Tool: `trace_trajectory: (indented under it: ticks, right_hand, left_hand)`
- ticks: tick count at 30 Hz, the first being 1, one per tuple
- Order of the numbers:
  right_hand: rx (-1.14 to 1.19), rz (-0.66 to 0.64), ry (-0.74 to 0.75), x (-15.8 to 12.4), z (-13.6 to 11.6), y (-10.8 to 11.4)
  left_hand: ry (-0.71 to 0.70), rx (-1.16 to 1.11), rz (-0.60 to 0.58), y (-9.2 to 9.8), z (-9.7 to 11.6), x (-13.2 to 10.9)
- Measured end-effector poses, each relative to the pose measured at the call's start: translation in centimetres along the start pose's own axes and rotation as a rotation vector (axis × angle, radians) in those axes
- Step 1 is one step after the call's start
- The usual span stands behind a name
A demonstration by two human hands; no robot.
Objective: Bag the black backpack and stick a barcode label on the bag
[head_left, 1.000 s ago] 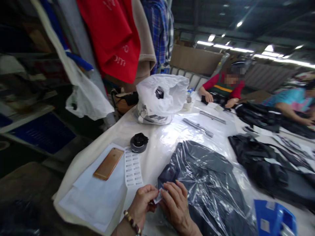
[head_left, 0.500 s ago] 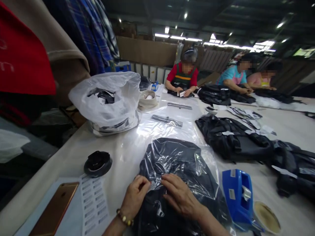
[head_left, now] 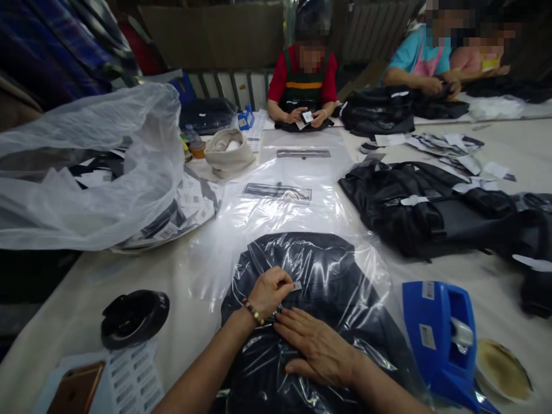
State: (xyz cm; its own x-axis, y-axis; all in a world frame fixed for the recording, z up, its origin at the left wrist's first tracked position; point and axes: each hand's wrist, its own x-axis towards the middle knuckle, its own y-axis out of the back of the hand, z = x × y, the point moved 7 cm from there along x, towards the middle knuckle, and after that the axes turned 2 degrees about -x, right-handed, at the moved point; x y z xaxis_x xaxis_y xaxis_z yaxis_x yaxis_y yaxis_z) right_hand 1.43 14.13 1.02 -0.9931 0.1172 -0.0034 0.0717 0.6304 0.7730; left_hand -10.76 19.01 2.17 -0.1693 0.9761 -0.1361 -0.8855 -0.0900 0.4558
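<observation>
A black backpack [head_left: 332, 270] lies in front of me inside a clear plastic bag [head_left: 375, 259]. My left hand [head_left: 271, 290] is over its middle, thumb and finger pinched on a small pale sticker [head_left: 296, 286] at the plastic's surface. Whether the sticker is fully down on the plastic I cannot tell. Just below and to the right, my right hand [head_left: 317, 348] rests flat on the plastic with fingers stretched out. A sheet of printed stickers [head_left: 133, 376] lies at the lower left beside a phone [head_left: 77, 388].
To the right stand a blue tape dispenser [head_left: 440, 339] and a tape roll [head_left: 502, 368]. Black bags [head_left: 414, 210] lie beyond. At left are a plastic sack [head_left: 142, 213] of tags and a black round object [head_left: 135, 316]. Clear bags [head_left: 280, 218] lie ahead; co-workers sit across.
My left hand has moved forward and right over the backpack, with the sticker at its fingertips. My right hand has flattened onto the plastic. The camera view has tipped downward.
</observation>
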Motion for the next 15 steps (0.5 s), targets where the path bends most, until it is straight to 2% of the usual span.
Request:
trace_trajectory:
  ticks: [6, 15]
  right_hand:
    - [0.046, 0.006, -0.028, 0.0, 0.4, 0.0]
    - [0.039, -0.004, -0.028, 0.1, 0.5, 0.0]
  left_hand:
    - [-0.056, 0.084, -0.132, -3.1, -0.5, 2.7]
    - [-0.075, 0.223, -0.215, -4.5, -1.2, 4.1]
